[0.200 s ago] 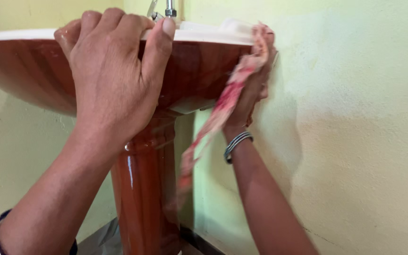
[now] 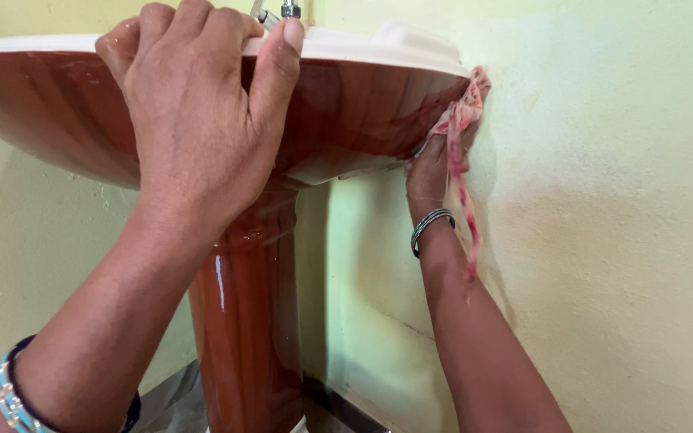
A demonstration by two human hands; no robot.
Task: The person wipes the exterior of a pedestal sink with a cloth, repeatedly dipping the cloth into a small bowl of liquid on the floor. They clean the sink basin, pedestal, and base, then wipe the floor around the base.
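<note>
A pale green wall (image 2: 603, 240) backs a glossy brown basin (image 2: 346, 112) on a brown pedestal (image 2: 246, 321). The left hand (image 2: 194, 120) grips the basin's white rim, fingers (image 2: 278, 64) curled over it. The right hand (image 2: 435, 164) presses a pink-and-white rag (image 2: 460, 136) against the basin's underside by the wall, fingers closed on it, its tail hanging along the wrist.

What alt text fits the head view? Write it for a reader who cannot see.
A right hand presses a pink rag to the underside of a glossy brown pedestal basin beside a pale green wall. The left hand grips the basin's white rim.
</note>
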